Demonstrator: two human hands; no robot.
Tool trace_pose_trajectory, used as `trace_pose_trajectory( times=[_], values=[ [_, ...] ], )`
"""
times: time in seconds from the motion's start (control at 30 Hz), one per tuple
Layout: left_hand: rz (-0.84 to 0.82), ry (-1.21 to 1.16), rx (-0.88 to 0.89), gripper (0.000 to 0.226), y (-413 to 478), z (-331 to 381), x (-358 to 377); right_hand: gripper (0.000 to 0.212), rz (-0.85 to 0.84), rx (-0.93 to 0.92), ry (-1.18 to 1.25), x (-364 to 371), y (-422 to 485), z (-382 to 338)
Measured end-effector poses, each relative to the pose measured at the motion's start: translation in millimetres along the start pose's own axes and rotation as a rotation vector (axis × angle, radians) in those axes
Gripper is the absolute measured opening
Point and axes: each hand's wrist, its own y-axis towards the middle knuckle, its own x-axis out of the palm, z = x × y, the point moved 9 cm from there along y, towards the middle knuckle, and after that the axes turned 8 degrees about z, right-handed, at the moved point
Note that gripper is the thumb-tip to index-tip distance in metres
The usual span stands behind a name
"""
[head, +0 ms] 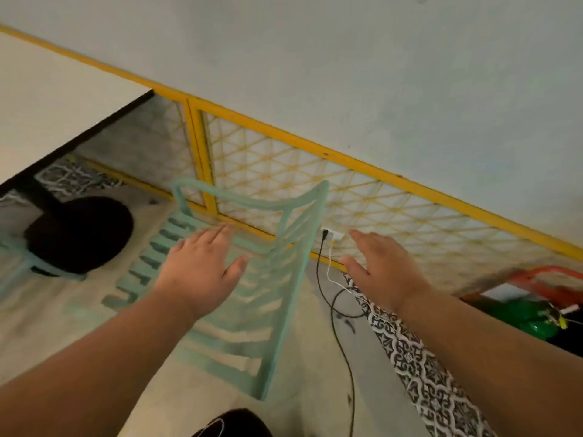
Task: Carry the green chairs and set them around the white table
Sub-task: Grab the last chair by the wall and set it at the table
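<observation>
green chair (243,337) on floor, right of white desk (47,105) — looks placed | left grip (202,263), right grip (383,272) spread, holding nothing | how many left — cannot tell

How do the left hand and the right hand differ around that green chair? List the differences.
The left hand shows in front of the green chair's slatted back. The right hand is clear of the chair, off its right edge, in front of the yellow mesh panel. The left hand's fingers point up and right, and the right hand's point up and left. Shared: both are open, palm down, gripping nothing.
</observation>
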Motion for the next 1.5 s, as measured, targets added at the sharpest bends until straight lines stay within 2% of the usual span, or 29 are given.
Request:
trace_pose_trajectory(
  times=[0.17,0.3,0.4,0.57,0.73,0.93,1.13,1.27,1.5],
  values=[
    [0.016,0.006,-0.231,0.09,-18.4,-50.1,3.2,0.062,-0.06,-0.213,0.034,32.2,76.7,-30.0],
    [0.072,0.018,-0.353,0.082,-9.7,-72.7,2.2,0.062,-0.055,-0.329,0.046,51.7,132.0,-54.0],
    [0.066,0.02,-0.39,0.075,-7.3,-56.7,13.1,0.062,-0.124,-0.382,0.03,79.7,156.5,-55.8],
    [0.018,0.048,-0.472,0.079,-11.2,-31.0,36.6,0.066,-0.271,-0.541,-0.037,124.8,175.6,-52.8],
    [0.035,0.044,-0.712,0.08,-18.9,-2.1,68.5,0.07,-0.384,-0.734,-0.099,148.9,206.8,-49.1],
    [0.023,0.013,-0.902,0.08,-38.6,32.0,100.3,0.084,-0.406,-0.978,-0.154,151.2,201.6,-56.7],
    [-0.028,-0.039,-0.932,0.082,-52.4,67.0,127.5,0.115,-0.393,-1.177,-0.326,161.5,189.6,-52.7],
    [-0.106,-0.038,-0.95,0.088,-53.4,76.2,151.2,0.101,-0.349,-1.232,-0.375,162.1,186.2,-56.0],
    [-0.132,0.001,-0.914,0.073,-44.3,68.6,157.9,0.097,-0.352,-1.223,-0.342,167.0,192.4,-57.8]
  ],
)
